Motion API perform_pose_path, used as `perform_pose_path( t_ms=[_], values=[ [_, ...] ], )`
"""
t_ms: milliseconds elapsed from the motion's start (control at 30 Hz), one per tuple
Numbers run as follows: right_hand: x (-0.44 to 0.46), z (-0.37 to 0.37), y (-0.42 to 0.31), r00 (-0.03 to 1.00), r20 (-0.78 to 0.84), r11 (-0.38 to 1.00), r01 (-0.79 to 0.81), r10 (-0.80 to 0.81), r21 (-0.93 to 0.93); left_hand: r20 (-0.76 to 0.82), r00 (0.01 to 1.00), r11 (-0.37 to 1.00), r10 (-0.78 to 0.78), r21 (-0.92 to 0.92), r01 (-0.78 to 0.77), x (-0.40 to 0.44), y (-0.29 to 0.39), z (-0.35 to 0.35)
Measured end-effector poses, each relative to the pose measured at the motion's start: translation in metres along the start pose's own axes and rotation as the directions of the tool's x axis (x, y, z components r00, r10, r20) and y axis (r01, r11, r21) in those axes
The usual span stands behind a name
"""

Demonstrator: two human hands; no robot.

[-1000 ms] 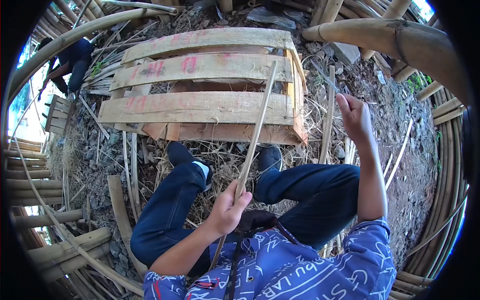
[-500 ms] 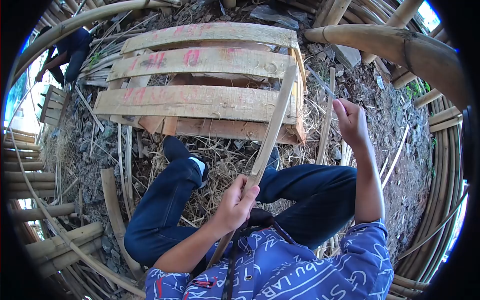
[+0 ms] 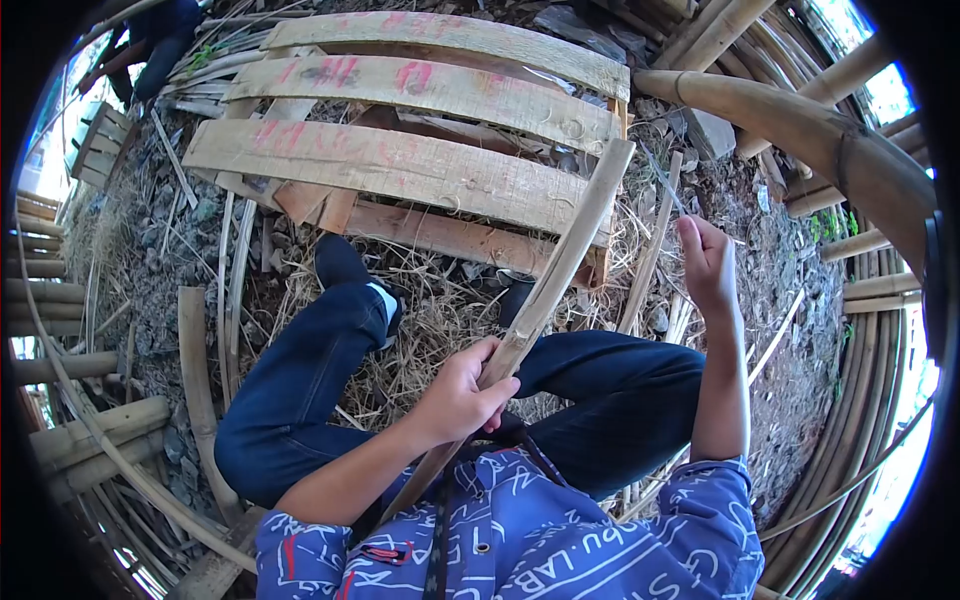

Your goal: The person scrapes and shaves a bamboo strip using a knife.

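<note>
My left hand point(image 3: 466, 393) is closed around a split bamboo strip point(image 3: 567, 262). The strip slants from my lap up to the right, its far end in front of the slatted wooden bench point(image 3: 390, 155). Held up on the right, my right hand point(image 3: 708, 262) grips a knife whose thin blade point(image 3: 662, 176) points up and left. The blade is apart from the strip, to the right of its far end. The knife's handle is hidden in my fist.
Straw-like shavings point(image 3: 440, 290) cover the ground between my legs. More bamboo pieces point(image 3: 652, 245) lie at the right, and a thick bamboo pole point(image 3: 790, 125) crosses the upper right. Stacked bamboo point(image 3: 880, 370) lines the right side. Another person point(image 3: 165, 45) is at the upper left.
The view has tilted and turned slightly. The strip's far end appears farther right, and my right hand a little lower. Both hands keep their hold.
</note>
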State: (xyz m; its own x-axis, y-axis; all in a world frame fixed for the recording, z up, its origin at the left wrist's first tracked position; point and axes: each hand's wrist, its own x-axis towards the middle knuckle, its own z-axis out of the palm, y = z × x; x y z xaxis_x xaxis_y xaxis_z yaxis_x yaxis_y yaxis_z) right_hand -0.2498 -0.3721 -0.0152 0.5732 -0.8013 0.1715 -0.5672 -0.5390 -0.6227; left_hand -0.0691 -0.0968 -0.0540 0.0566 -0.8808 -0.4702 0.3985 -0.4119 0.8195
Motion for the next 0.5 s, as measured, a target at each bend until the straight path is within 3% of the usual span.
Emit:
perform_pose_path(
  t_ms=[167,300,367,467,500],
  values=[
    [0.0,0.002,0.004,0.999,0.019,0.999,0.035,-0.035,0.03,0.111,0.982,0.972,-0.151,-0.162,0.168,0.003,-0.001,-0.01],
    [0.0,0.003,0.002,0.999,0.021,0.997,0.043,-0.045,0.06,0.058,0.991,0.984,-0.124,-0.125,0.13,-0.001,-0.002,-0.006],
    [0.0,0.004,0.003,0.999,0.027,0.997,0.037,-0.038,0.062,-0.115,0.987,0.988,0.115,0.113,-0.102,-0.001,-0.012,0.001],
    [0.001,0.006,0.003,0.998,0.03,0.996,0.057,-0.059,0.066,-0.149,0.978,0.979,0.146,0.164,-0.121,-0.005,-0.013,0.007],
    [0.001,0.006,0.002,0.997,0.035,0.996,0.06,-0.062,0.063,-0.128,0.988,0.989,0.091,0.124,-0.076,-0.006,-0.014,0.007]
  ],
)
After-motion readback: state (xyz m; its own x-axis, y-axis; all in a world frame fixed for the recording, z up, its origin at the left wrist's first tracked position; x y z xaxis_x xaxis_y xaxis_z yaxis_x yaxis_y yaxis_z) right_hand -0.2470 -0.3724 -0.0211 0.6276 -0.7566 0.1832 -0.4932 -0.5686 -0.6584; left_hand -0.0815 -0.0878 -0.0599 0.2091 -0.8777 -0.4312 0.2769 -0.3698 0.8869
